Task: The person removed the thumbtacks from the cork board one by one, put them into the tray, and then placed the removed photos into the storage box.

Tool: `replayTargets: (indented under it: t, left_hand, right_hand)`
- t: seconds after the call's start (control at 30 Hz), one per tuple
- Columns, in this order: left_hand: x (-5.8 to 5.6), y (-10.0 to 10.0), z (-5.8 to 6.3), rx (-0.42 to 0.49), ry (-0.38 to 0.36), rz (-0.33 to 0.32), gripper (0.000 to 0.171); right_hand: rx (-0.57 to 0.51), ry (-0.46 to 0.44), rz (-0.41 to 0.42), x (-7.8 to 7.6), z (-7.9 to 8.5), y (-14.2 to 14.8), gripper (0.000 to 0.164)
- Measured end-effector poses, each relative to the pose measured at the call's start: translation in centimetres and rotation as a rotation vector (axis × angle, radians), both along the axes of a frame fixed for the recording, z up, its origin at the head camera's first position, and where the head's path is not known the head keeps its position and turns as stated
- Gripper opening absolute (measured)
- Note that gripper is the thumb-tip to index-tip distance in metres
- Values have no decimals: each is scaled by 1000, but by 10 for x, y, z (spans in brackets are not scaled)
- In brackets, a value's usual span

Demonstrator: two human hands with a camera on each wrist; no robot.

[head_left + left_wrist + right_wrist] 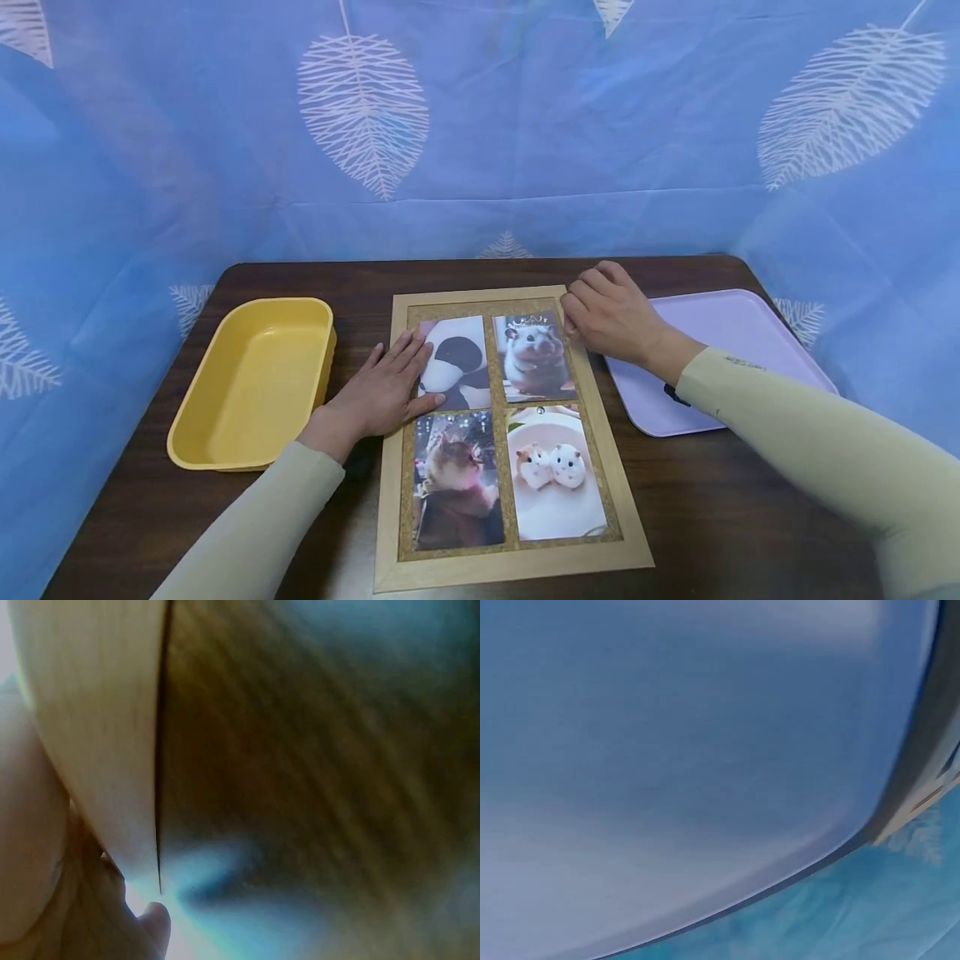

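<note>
My left hand [386,387] lies spread across the left rail of a wooden-framed cork board [517,575], its fingertips on the panda photo [453,358]. In the left wrist view, fingers [34,825] lie along the pale wooden rail [97,735]. At the upper right corner of the board is my right hand [611,317], its fingers curled beside the crowned hamster photo [532,358]; whether they pinch something I cannot tell. Below are a cat photo [457,492] and a photo of two hamsters [555,479], which has a clear pushpin [541,411] at its top.
On the left stands a deep yellow tray [251,387]. A flat lilac tray [738,333] lies to the right, under my right forearm, and fills most of the right wrist view. Behind the dark wooden table [720,525] hangs a blue leaf-patterned cloth [517,125].
</note>
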State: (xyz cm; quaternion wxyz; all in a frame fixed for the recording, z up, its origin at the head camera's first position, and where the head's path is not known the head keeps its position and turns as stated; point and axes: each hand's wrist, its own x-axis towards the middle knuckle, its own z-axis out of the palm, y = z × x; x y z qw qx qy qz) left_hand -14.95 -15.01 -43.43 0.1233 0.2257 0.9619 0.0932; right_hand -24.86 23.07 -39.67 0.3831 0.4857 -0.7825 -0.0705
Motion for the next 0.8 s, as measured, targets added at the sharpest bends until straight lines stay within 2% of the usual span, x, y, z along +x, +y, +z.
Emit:
replayTargets:
  t: [0.2,0.37,0.53,0.8]
  left_hand:
    - [-1,0,-2,4,-14,0,91]
    - [-3,0,-1,4,0,-1,91]
    - [-3,-2,-1,4,6,-3,91]
    - [-2,-1,-3,20,17,-7,91]
  right_hand:
    - [-7,-9,-53,6,-4,37,32]
    - [22,-26,-140,12,-4,64,38]
    - [46,-46,-170,15,-12,82,41]
    - [103,-128,-223,24,-23,105,47]
